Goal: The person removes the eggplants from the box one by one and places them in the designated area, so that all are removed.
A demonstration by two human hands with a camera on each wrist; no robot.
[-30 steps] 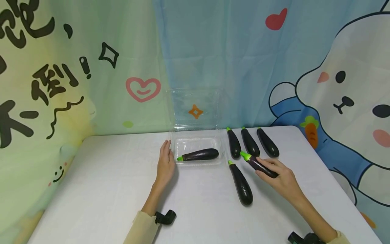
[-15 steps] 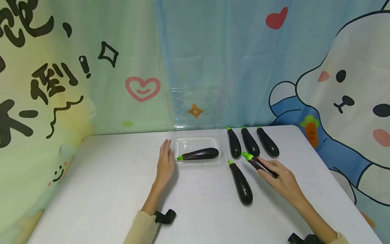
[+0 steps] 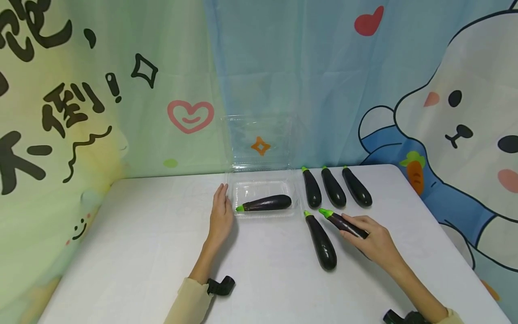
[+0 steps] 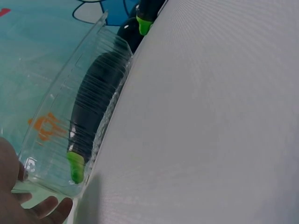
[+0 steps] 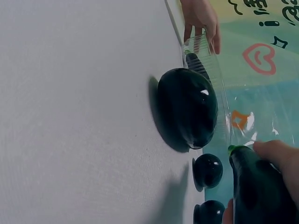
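My right hand (image 3: 370, 234) grips a dark purple eggplant (image 3: 344, 224) with a bright green stem, held just over the table at the right. In the right wrist view, thumb and fingers lie around that eggplant (image 5: 259, 191). My left hand (image 3: 221, 213) rests with straight fingers against the left side of a clear plastic clamshell box (image 3: 265, 186). The box's lid stands raised at the back. Inside the box one eggplant (image 3: 267, 203) lies crosswise near the front, its stem to the left; the left wrist view shows it (image 4: 91, 107) through the ribbed wall.
Another eggplant (image 3: 321, 243) lies right of the box, nearer the front. Behind it, three eggplants, the middle one (image 3: 334, 186) among them, lie in a row at the table's back edge. A printed curtain (image 3: 259, 72) hangs behind the white table (image 3: 141, 252).
The eggplant in my right hand has dipped slightly, its stem end dropping toward the table. My left hand stays at the box.
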